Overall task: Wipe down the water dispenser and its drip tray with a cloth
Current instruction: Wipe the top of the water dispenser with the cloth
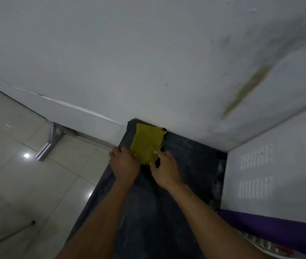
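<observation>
A yellow cloth (147, 143) lies spread on a dark, dusty flat surface (185, 156) that runs back to the white wall. My left hand (124, 163) grips the cloth's near left edge with curled fingers. My right hand (165, 169) pinches its near right edge, beside a dark scrap under the cloth. Both forearms reach in from the bottom of the view. No taps or drip tray show, and I cannot tell whether the dark surface is the water dispenser.
A white vented appliance (260, 174) stands against the dark surface on the right, with a purple band (260, 227) below it. Glossy tiled floor (27, 174) lies to the left, with a metal bracket (49, 144) at the wall base and thin metal legs (8, 234) lower left.
</observation>
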